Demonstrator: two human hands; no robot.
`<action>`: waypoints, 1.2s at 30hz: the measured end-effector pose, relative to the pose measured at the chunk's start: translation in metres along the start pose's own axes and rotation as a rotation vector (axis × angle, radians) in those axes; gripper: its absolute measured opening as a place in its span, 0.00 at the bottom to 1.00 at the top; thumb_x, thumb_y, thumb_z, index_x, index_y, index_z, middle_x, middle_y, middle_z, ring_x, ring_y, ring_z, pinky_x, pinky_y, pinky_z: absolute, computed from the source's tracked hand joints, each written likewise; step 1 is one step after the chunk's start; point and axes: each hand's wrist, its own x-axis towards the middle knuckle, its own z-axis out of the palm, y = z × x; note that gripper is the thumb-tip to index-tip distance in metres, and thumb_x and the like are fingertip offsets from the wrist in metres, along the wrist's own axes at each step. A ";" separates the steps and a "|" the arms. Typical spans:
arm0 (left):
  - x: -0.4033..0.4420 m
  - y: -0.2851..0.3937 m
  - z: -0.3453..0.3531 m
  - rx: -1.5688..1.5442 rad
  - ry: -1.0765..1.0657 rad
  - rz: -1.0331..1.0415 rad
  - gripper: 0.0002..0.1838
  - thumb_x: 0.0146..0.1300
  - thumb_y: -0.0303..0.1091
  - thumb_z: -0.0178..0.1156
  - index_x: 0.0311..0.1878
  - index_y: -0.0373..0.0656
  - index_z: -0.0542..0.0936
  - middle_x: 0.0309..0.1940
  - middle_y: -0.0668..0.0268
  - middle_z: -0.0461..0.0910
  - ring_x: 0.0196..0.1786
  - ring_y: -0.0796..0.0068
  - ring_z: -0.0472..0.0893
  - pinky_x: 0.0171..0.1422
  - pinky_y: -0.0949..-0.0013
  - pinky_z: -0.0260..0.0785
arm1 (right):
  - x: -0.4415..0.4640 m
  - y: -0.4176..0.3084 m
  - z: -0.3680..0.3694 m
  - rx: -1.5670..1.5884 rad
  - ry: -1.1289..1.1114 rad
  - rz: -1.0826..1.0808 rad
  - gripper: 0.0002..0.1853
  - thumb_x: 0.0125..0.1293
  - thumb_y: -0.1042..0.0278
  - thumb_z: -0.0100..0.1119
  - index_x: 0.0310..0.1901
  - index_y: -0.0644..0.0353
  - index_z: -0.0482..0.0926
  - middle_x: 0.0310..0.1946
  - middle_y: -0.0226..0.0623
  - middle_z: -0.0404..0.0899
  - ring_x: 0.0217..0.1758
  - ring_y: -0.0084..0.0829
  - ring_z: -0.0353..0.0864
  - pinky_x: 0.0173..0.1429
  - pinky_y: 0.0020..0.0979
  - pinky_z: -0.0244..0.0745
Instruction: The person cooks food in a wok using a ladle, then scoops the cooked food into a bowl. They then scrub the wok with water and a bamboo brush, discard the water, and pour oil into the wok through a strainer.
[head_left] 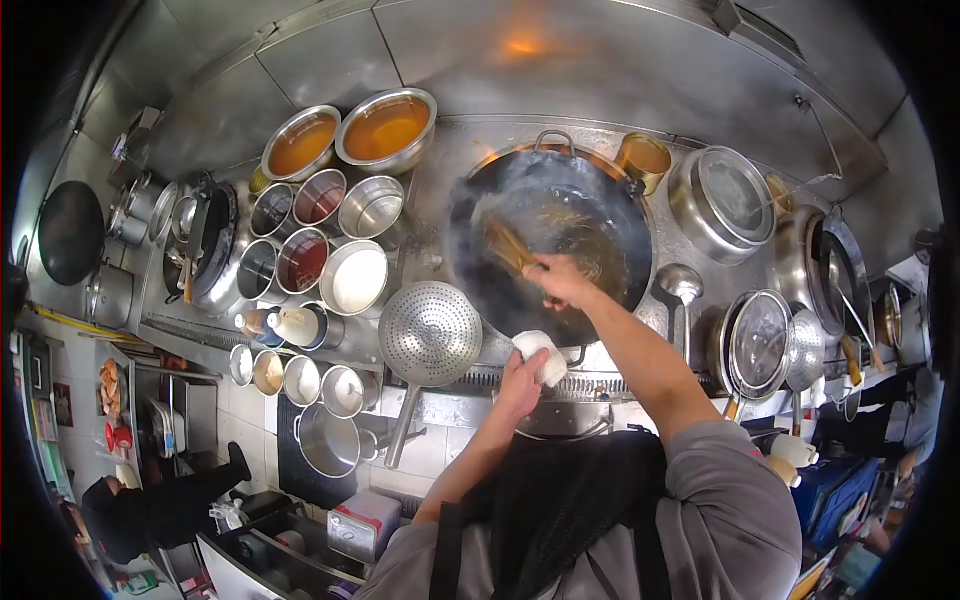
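A large dark wok [627,215] sits on the burner with some liquid in its bottom and steam above it. My right hand [562,281] reaches over the wok, closed around a bamboo wok brush [508,246] whose bristle end points up and left against the inner wall. My left hand [522,385] is closed on a folded white cloth [541,356] at the near rim of the wok. The cloth hides whatever part of the rim or handle lies under it. A perforated strainer ladle [431,333] lies just left of my left hand.
Left of the wok stand metal pots of sauces and a white seasoning [360,277], with two bowls of amber liquid [386,128] behind. A ladle [680,286], a tin [643,160] and stacked strainers [760,342] are at right. Flame shows behind the wok. Other people stand at the far left and right.
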 end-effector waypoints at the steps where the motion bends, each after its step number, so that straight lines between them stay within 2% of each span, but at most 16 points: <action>1: -0.001 -0.002 0.003 0.006 0.026 0.015 0.19 0.72 0.25 0.61 0.64 0.38 0.71 0.54 0.60 0.80 0.58 0.62 0.82 0.62 0.54 0.79 | -0.014 0.001 0.001 -0.018 -0.038 -0.009 0.36 0.71 0.50 0.64 0.77 0.54 0.66 0.32 0.42 0.83 0.18 0.28 0.79 0.19 0.30 0.74; 6: -0.026 0.006 0.039 0.052 0.130 -0.019 0.18 0.73 0.29 0.61 0.62 0.42 0.70 0.51 0.63 0.79 0.54 0.62 0.83 0.55 0.50 0.81 | -0.064 0.045 -0.073 -0.269 -0.347 0.013 0.40 0.65 0.43 0.71 0.75 0.50 0.71 0.41 0.43 0.84 0.23 0.29 0.80 0.22 0.34 0.76; 10: -0.005 -0.007 0.016 0.079 -0.019 -0.017 0.16 0.72 0.28 0.59 0.61 0.42 0.70 0.50 0.62 0.79 0.52 0.61 0.83 0.49 0.51 0.83 | -0.075 0.053 -0.190 -0.469 -0.264 0.215 0.35 0.63 0.42 0.71 0.69 0.49 0.79 0.43 0.38 0.86 0.36 0.31 0.86 0.32 0.34 0.83; 11: -0.001 -0.005 0.015 0.074 -0.046 -0.018 0.16 0.72 0.27 0.59 0.60 0.42 0.71 0.50 0.62 0.79 0.51 0.61 0.84 0.48 0.53 0.84 | -0.066 0.045 -0.194 -0.518 -0.156 0.179 0.36 0.62 0.41 0.72 0.69 0.48 0.79 0.45 0.41 0.87 0.39 0.33 0.87 0.37 0.37 0.84; 13: 0.000 -0.005 0.011 0.066 -0.053 -0.025 0.16 0.70 0.25 0.58 0.60 0.41 0.71 0.50 0.61 0.79 0.50 0.60 0.84 0.47 0.54 0.84 | -0.053 0.033 -0.191 -0.610 0.059 0.104 0.37 0.59 0.40 0.72 0.69 0.46 0.79 0.50 0.47 0.87 0.45 0.37 0.89 0.46 0.43 0.87; 15: 0.004 -0.004 0.012 0.064 -0.030 -0.035 0.16 0.69 0.24 0.57 0.59 0.41 0.71 0.50 0.61 0.79 0.49 0.60 0.85 0.46 0.55 0.84 | -0.018 0.039 -0.127 -0.945 0.316 -0.181 0.29 0.63 0.45 0.68 0.61 0.52 0.83 0.49 0.48 0.87 0.49 0.46 0.89 0.56 0.50 0.84; 16: 0.007 -0.005 0.009 0.073 -0.020 -0.032 0.17 0.68 0.23 0.57 0.59 0.41 0.71 0.50 0.60 0.79 0.49 0.59 0.85 0.46 0.55 0.84 | -0.022 0.025 -0.086 -0.952 0.368 -0.081 0.22 0.67 0.49 0.64 0.56 0.55 0.83 0.49 0.51 0.87 0.52 0.53 0.87 0.59 0.49 0.83; 18: 0.012 -0.008 0.003 0.091 -0.001 -0.024 0.18 0.68 0.23 0.57 0.60 0.41 0.71 0.51 0.59 0.79 0.49 0.59 0.86 0.45 0.55 0.84 | -0.031 0.014 -0.029 -0.950 0.336 -0.037 0.26 0.70 0.50 0.60 0.63 0.56 0.74 0.48 0.58 0.85 0.54 0.56 0.86 0.60 0.50 0.82; 19: 0.011 -0.007 0.005 0.101 0.032 0.005 0.18 0.69 0.23 0.57 0.61 0.41 0.70 0.53 0.59 0.80 0.52 0.58 0.85 0.45 0.54 0.84 | -0.037 0.019 -0.014 -0.930 0.300 -0.051 0.28 0.71 0.49 0.61 0.65 0.57 0.71 0.49 0.57 0.84 0.55 0.56 0.85 0.60 0.52 0.81; 20: 0.004 -0.003 0.010 0.073 0.029 -0.006 0.18 0.70 0.24 0.57 0.62 0.41 0.70 0.53 0.59 0.80 0.52 0.58 0.85 0.46 0.54 0.84 | -0.039 0.037 -0.010 -0.948 0.285 -0.126 0.29 0.71 0.47 0.60 0.68 0.51 0.70 0.45 0.57 0.85 0.51 0.60 0.86 0.56 0.55 0.83; 22: -0.009 0.004 0.020 0.014 0.027 -0.025 0.19 0.71 0.24 0.57 0.63 0.41 0.69 0.54 0.59 0.79 0.53 0.58 0.85 0.47 0.54 0.84 | -0.091 0.011 -0.030 -0.987 0.163 -0.008 0.28 0.70 0.49 0.62 0.67 0.51 0.72 0.49 0.55 0.84 0.56 0.56 0.85 0.60 0.54 0.81; 26: -0.008 0.002 0.011 -0.051 0.007 -0.033 0.20 0.72 0.24 0.59 0.65 0.42 0.69 0.54 0.60 0.80 0.54 0.61 0.84 0.54 0.55 0.83 | -0.065 0.039 -0.113 -1.161 0.255 0.047 0.25 0.69 0.48 0.63 0.64 0.49 0.77 0.49 0.54 0.85 0.56 0.52 0.86 0.59 0.52 0.81; 29: -0.002 0.002 0.007 -0.071 -0.002 -0.044 0.18 0.72 0.24 0.59 0.63 0.40 0.72 0.52 0.60 0.82 0.54 0.61 0.84 0.55 0.54 0.83 | -0.001 0.039 -0.122 -1.067 0.436 -0.211 0.27 0.69 0.50 0.63 0.67 0.50 0.77 0.41 0.51 0.88 0.45 0.45 0.90 0.48 0.46 0.86; 31: -0.006 0.006 0.012 -0.076 0.026 -0.058 0.18 0.71 0.24 0.60 0.62 0.39 0.73 0.52 0.60 0.82 0.54 0.62 0.84 0.55 0.55 0.83 | 0.008 -0.011 -0.091 -0.469 0.287 0.014 0.31 0.70 0.53 0.62 0.72 0.52 0.73 0.33 0.47 0.88 0.30 0.38 0.90 0.33 0.39 0.86; 33: -0.006 0.010 0.012 -0.063 0.026 -0.055 0.18 0.71 0.24 0.60 0.63 0.40 0.73 0.52 0.60 0.82 0.55 0.63 0.84 0.57 0.55 0.82 | 0.034 -0.012 -0.056 -0.303 0.252 -0.031 0.34 0.70 0.55 0.63 0.76 0.52 0.69 0.27 0.43 0.85 0.19 0.33 0.84 0.22 0.34 0.80; 36: 0.000 0.001 0.002 -0.047 0.000 -0.040 0.21 0.70 0.25 0.61 0.64 0.41 0.72 0.54 0.62 0.81 0.56 0.63 0.83 0.59 0.56 0.80 | 0.021 -0.018 -0.013 -0.153 0.161 -0.078 0.33 0.70 0.54 0.64 0.74 0.56 0.71 0.26 0.42 0.84 0.18 0.30 0.83 0.20 0.34 0.76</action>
